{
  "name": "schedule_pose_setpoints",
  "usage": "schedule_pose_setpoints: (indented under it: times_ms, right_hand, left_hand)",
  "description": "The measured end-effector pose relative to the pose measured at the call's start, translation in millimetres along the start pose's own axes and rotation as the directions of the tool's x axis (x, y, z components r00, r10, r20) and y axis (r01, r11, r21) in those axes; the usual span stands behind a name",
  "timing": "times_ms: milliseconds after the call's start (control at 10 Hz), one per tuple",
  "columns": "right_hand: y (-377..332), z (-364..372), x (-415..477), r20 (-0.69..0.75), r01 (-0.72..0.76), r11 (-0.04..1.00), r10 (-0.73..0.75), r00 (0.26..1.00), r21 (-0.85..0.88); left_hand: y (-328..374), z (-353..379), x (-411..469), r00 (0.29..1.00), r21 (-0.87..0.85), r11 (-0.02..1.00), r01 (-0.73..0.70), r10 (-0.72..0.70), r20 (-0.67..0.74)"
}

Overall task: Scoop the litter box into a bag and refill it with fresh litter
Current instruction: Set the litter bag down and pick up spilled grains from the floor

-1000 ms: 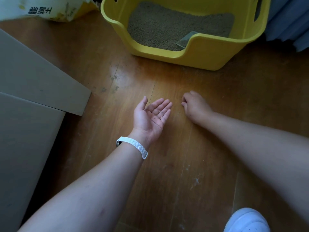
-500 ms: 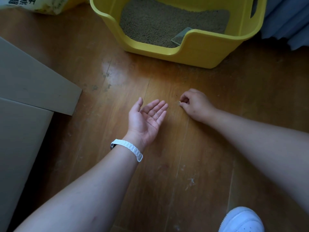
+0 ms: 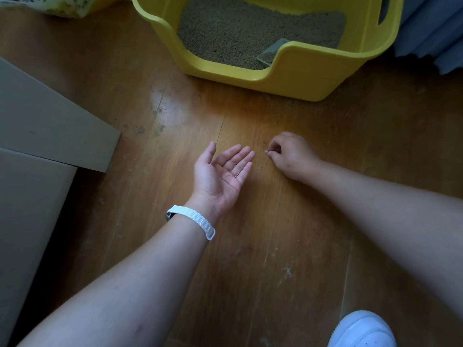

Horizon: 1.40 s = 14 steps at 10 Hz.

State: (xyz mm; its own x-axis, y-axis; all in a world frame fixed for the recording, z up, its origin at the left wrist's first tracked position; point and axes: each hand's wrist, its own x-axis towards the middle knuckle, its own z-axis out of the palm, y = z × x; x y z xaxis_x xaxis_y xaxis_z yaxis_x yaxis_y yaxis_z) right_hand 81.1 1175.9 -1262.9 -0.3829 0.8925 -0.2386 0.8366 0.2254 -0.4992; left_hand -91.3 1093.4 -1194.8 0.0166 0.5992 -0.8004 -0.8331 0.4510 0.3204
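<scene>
Yellow litter box (image 3: 300,78), two hands, left (image 3: 220,171) palm-up, right (image 3: 290,156) pinching one granule (image 3: 267,152).

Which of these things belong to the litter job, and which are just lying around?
Part of the job: yellow plastic litter box, grey-brown litter inside it, translucent grey scoop, white printed litter bag, small pellets on the upturned left hand, one pellet pinched by the right hand.
Just lying about: flat brown cardboard sheets, blue curtain, white shoe.

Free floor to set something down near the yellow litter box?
Bare floor between the cardboard sheet and the litter box; also between the white wristband and the white shoe. Crowded at the left hand and the right hand, pinching a litter pellet.
</scene>
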Motion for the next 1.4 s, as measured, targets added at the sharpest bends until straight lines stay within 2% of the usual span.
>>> schedule_pose_setpoints:
  times_ms: [100, 400, 600, 700, 800, 900, 1000, 1100, 1200, 1400]
  right_hand:
    - [-0.8, -0.1, -2.2, -0.012, -0.003, 0.999, 0.004, 1.000, 0.037]
    - [-9.8, 4.3, -1.5, -0.003, -0.013, 0.999, 0.012, 1.000, -0.047]
    - [-14.2, 1.0, -2.5, 0.084, 0.059, 0.988, -0.047, 0.995, -0.146]
    - [-17.1, -3.0, -0.6, 0.125, 0.043, 0.986, -0.023, 0.992, -0.158]
    - [-22.2, -6.8, -3.6, 0.137, 0.016, 0.994, -0.001, 0.991, -0.112]
    - [-34.5, -10.5, -13.8, 0.071, 0.010, 1.000, -0.009, 0.997, -0.007]
    - [-61.4, -14.4, -28.4, -0.060, 0.085, 0.984, -0.076, 0.995, 0.156]
    - [-92.4, -16.7, -44.8, -0.097, 0.184, 0.949, -0.165, 0.982, 0.254]
    - [-110.8, -14.7, -55.2, -0.075, 0.245, 0.935, -0.233, 0.969, 0.257]
    - [-114.5, -16.2, -55.6, -0.085, 0.255, 0.939, -0.241, 0.967, 0.233]
  left_hand:
    - [1.2, -1.0, 0.8, 1.000, -0.002, 1.000, -0.005, 0.005, -0.002]
    - [1.1, 1.0, 3.3, 1.000, -0.015, 1.000, -0.002, 0.003, 0.014]
    - [-2.3, -0.2, 2.7, 1.000, -0.012, 1.000, 0.003, -0.003, 0.019]
    - [-0.6, -1.0, 2.1, 1.000, -0.009, 1.000, -0.004, 0.004, 0.021]
    - [1.8, -3.2, 1.5, 1.000, -0.015, 1.000, -0.013, 0.014, 0.023]
    - [4.3, -6.0, 3.6, 0.999, -0.025, 0.999, -0.029, 0.030, 0.017]
    - [5.4, -6.5, 4.6, 0.999, -0.037, 0.998, -0.048, 0.048, 0.008]
    - [4.3, -4.3, 2.3, 0.999, -0.092, 0.995, -0.037, 0.040, 0.025]
    - [2.9, -1.7, -2.4, 0.997, -0.096, 0.995, -0.001, 0.008, 0.072]
    - [5.7, -6.5, -10.5, 0.996, -0.121, 0.992, 0.026, -0.016, 0.090]
